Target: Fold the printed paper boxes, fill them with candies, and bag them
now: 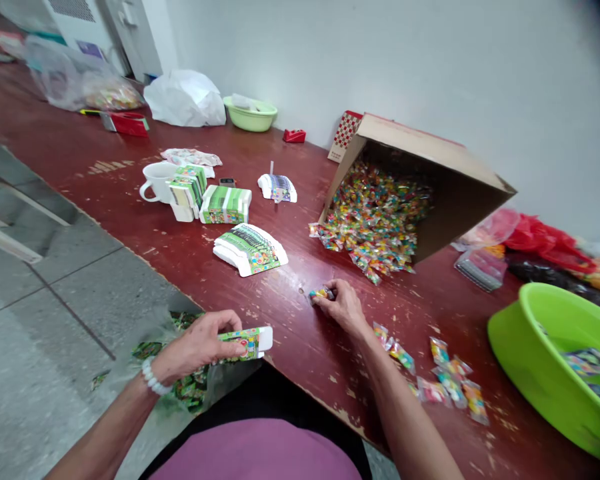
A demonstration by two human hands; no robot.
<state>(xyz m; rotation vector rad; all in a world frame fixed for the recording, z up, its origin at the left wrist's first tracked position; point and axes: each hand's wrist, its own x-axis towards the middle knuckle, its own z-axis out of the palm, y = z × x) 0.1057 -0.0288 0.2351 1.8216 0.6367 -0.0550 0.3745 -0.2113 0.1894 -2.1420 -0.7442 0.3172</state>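
Observation:
My left hand [205, 343], with a pale bead bracelet at the wrist, grips a small green printed candy box [247, 343] near the table's front edge. The white end flap of this box sticks out to the right. My right hand [343, 305] pinches a small wrapped candy packet [321, 294] just above the tabletop. Beyond it, a cardboard box [460, 200] lies tipped on its side, with many wrapped candies [375, 213] spilling from its mouth. A fanned stack of flat green cartons [253, 250] rests on the table ahead of my hands.
Loose candy packets [450, 383] lie right of my right forearm, beside a green basin [525, 360]. Bundled green cartons [226, 205] stand near a white mug [156, 181]. Below the table edge, a clear bag [193, 393] holds green packs. A tape dispenser [294, 136] sits near the wall.

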